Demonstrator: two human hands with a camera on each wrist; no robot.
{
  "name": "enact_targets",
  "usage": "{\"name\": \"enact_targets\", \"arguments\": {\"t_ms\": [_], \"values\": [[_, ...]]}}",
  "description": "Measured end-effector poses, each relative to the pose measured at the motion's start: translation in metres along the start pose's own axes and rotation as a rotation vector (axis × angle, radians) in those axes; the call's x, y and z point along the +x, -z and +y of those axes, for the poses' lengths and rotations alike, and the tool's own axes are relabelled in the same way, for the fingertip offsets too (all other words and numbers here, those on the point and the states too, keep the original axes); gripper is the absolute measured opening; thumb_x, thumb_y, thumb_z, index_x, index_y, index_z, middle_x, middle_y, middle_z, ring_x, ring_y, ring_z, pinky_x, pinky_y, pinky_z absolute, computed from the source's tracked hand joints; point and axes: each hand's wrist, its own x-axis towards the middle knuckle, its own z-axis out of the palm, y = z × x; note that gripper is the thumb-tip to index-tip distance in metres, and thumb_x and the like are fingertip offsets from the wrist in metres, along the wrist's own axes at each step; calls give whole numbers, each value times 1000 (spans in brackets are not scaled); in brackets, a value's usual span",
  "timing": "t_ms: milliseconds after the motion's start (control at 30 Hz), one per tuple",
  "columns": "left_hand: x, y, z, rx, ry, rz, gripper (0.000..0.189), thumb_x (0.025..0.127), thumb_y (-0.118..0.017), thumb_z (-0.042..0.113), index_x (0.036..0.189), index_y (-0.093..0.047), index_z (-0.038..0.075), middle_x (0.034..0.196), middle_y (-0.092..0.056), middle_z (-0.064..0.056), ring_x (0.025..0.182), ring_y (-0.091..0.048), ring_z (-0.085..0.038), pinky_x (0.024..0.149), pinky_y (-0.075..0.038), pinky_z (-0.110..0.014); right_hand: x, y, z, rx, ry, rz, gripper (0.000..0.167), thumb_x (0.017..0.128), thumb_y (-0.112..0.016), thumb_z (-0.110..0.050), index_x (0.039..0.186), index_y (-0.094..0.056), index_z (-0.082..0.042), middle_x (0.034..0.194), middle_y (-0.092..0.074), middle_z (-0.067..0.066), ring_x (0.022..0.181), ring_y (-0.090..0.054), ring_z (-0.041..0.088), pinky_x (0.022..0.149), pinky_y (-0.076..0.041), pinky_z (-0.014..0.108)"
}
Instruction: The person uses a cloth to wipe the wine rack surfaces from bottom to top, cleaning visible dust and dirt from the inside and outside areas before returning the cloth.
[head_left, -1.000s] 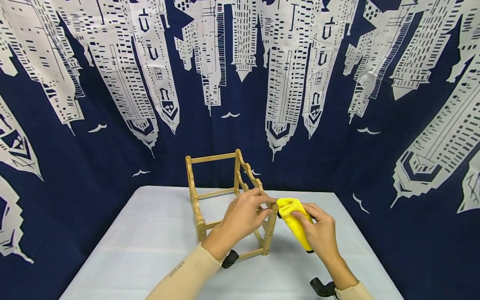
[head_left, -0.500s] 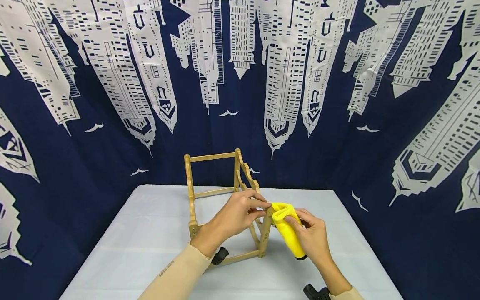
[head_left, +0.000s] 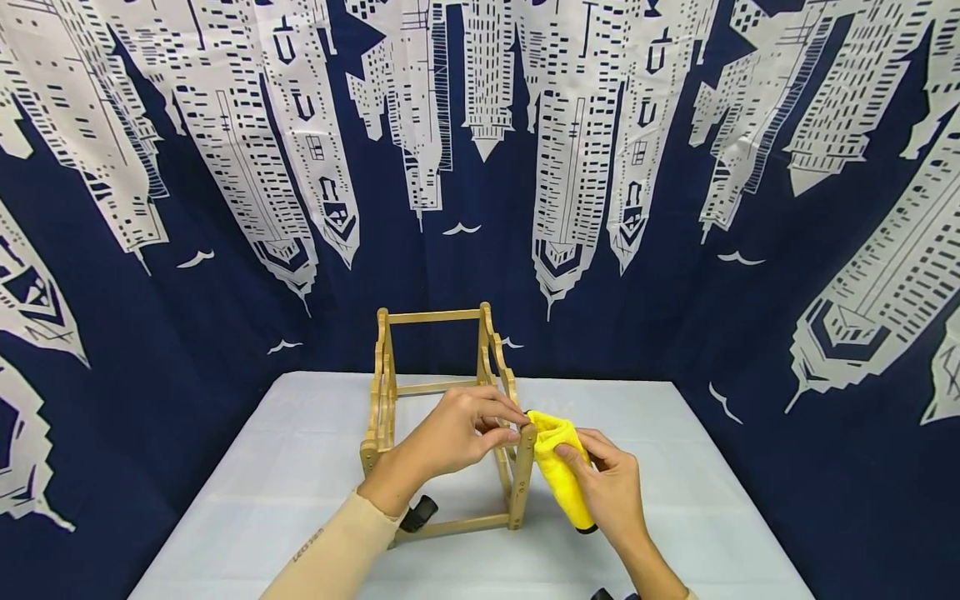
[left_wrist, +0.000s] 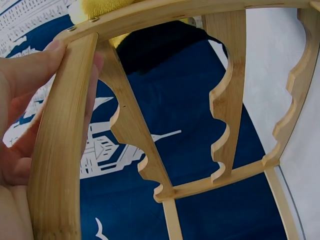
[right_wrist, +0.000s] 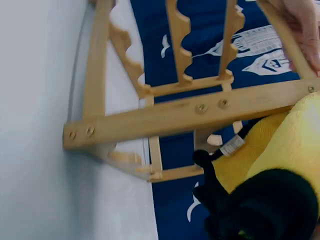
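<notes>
A light wooden rack [head_left: 522,479] with scalloped side slats stands on the table. My left hand [head_left: 457,429] grips its near right top corner; in the left wrist view, thumb and fingers lie on either side of the wooden bar [left_wrist: 62,135]. My right hand [head_left: 609,479] holds a folded yellow cloth [head_left: 561,482] with black edging against the outside of that same corner post. In the right wrist view, the cloth [right_wrist: 277,150] shows a white tag [right_wrist: 232,145] and overlaps the end of the screwed post [right_wrist: 165,116]. Part of the right hand is hidden behind the cloth.
A white-covered table [head_left: 300,467] lies under the rack, its far edge near a dark blue curtain [head_left: 465,267] printed with white buildings. A black wrist camera [head_left: 418,513] sits under my left wrist, close to the rack's lower front bar.
The rack has turned slightly, so its left side slats show more. Both hands have shifted left and a little toward me with the rack corner and the cloth.
</notes>
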Motion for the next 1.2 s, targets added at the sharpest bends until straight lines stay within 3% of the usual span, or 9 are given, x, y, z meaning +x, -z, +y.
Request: {"name": "enact_targets", "arguments": {"t_ms": [167,367,500,600,733,833,933,1100,1200], "values": [[2,0,1,-20,53,19,16,106,-87,11,122,-92,13,127,-86,-3,102,-81,-13,84,-68,-18,-2,-5,-6,112,-73,-3,23,109,-81,-5,129,-86,4,115,-87,-10,96,-81,12,82,-70,25],[4,2,1,-32,101,15,15,109,-84,14,121,-92,17,126,-85,1,115,-81,-17,94,-68,-20,-3,-10,-9,243,-30,-71,24,113,-74,-2,129,-82,13,119,-86,-5,104,-81,14,87,-71,26],[4,1,1,-41,118,1,16,110,-82,15,123,-92,18,126,-84,3,115,-79,-15,95,-67,-19,-6,-10,-5,317,-45,-69,28,117,-65,-1,133,-76,20,123,-86,-7,106,-80,12,88,-71,26],[4,0,1,-30,114,-2,16,111,-81,16,123,-92,19,126,-84,3,114,-79,-14,94,-66,-20,-7,-12,-2,316,-70,-38,29,118,-64,-2,133,-76,20,123,-87,-7,105,-80,13,88,-70,26],[3,1,2,-26,125,6,16,111,-81,15,122,-92,19,124,-84,4,113,-78,-14,93,-67,-21,-9,-24,0,223,-47,-26,24,112,-76,-3,132,-84,7,121,-87,-6,105,-82,13,89,-71,25],[2,1,1,-32,129,13,16,111,-81,15,121,-92,19,122,-84,5,111,-76,-12,92,-67,-21,-12,-35,-2,148,34,9,27,102,-86,2,128,-89,-3,120,-86,-3,106,-83,12,90,-71,23],[3,1,0,-21,110,16,15,111,-81,15,120,-92,19,117,-83,5,106,-74,-9,91,-67,-21,-13,-42,-8,39,180,74,35,92,-94,5,125,-91,-8,117,-86,2,105,-81,7,91,-68,17],[4,2,1,-8,75,18,14,112,-80,14,119,-92,16,114,-85,2,101,-73,-8,90,-67,-22,-11,-46,-12,-232,454,125,47,81,-104,-3,125,-90,-7,110,-84,2,95,-77,9,89,-60,7],[5,2,1,-11,63,13,14,112,-80,14,119,-92,15,116,-87,1,104,-75,-11,92,-67,-22,-8,-43,-9,-325,539,113,45,77,-108,-7,118,-90,-4,102,-81,3,86,-77,15,83,-61,8]]}}
